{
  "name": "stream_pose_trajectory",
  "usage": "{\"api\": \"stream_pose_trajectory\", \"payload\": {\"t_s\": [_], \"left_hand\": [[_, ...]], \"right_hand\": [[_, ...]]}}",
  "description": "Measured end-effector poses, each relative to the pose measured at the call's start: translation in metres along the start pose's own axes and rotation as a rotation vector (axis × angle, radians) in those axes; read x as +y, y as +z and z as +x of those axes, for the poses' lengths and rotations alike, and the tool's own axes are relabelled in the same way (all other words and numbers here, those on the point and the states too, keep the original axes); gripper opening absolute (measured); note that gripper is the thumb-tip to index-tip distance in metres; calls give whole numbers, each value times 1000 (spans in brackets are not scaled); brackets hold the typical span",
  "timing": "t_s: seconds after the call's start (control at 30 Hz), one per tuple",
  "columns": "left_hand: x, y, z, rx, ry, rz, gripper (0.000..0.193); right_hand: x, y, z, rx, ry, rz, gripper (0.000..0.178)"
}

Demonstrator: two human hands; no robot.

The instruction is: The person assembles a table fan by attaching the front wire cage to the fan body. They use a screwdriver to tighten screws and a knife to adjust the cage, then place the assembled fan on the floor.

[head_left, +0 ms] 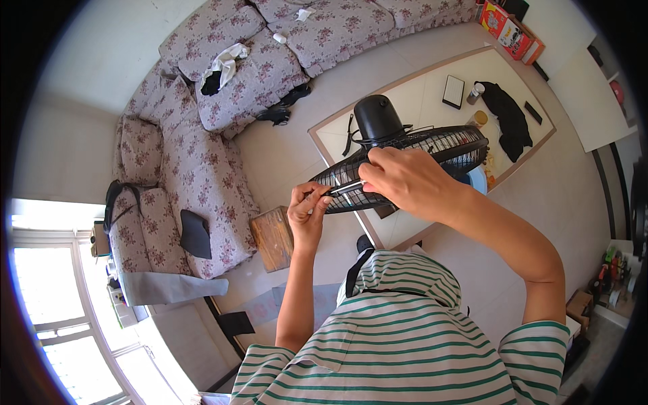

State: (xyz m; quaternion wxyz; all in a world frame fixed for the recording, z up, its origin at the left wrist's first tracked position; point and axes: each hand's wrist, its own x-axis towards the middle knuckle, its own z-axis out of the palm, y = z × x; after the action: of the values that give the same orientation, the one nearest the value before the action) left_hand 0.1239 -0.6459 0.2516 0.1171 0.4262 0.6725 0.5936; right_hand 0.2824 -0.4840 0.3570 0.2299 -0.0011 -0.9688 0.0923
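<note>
Head view: your left hand (308, 204) pinches the round, black, wire-caged fan (379, 121); near those fingers, your right hand (403, 177) grips a slim object (349, 186); rim work, likely needing steadiness next.

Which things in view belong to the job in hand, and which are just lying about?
Part of the job:
- black fan
- left hand and right hand, both at its rim

Lying about:
- black cloth
- yellow-lidded jar
- white cloth on the sofa
- wooden stool
</note>
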Motion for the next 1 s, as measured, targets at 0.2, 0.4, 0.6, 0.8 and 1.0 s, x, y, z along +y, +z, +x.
{"api": "stream_pose_trajectory", "payload": {"t_s": [0.2, 0.4, 0.6, 0.8, 1.0], "left_hand": [[-1, 0, 0, -9, 12, 1, 17], [-1, 0, 1, -4, 23, -13, 17], [0, 1, 1, 2, 25, -7, 16], [-1, 0, 0, 12, 0, -18, 16], [-3, 0, 0, 12, 26, -7, 16]], "right_hand": [[7, 1, -1, 53, -193, -3, 18], [9, -1, 5, 55, -232, -18, 18], [-3, -8, 6, -324, 126, -78, 23], [-2, -4, 1, -65, -6, -22, 16], [2, -2, 3, 61, -144, 17, 16]]}}
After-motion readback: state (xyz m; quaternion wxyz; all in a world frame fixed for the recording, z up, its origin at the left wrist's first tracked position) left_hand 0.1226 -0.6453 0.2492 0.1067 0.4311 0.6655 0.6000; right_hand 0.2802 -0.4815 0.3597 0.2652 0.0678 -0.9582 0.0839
